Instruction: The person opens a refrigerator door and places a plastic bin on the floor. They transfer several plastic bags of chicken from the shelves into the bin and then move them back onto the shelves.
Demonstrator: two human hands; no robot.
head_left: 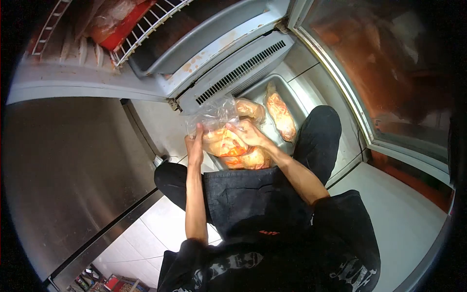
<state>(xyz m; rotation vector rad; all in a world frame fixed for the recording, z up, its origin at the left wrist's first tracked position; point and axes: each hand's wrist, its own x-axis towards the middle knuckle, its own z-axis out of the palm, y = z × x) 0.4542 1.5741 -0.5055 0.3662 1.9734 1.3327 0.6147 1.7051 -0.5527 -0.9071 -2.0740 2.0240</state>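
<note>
A clear plastic bag of what looks like marinated raw chicken (221, 141) is held between my two hands above a grey metal tray. My left hand (194, 148) grips its left side, thumb up. My right hand (249, 134) pinches the right side near the bag's top. The loose plastic neck fans out beyond my fingers. Below it, another bag of orange-tinted meat (253, 159) lies at the tray's near end. A paler bag (250, 109) rests behind my right hand, and a long bagged piece (280, 116) lies along the tray's right side.
The grey tray (300, 103) stands on the tiled floor between my knees. Ahead is an open fridge with a vent grille (241, 73) and a wire rack (148, 29). Its glass door (374, 73) swings out right. A steel cabinet (78, 185) stands left.
</note>
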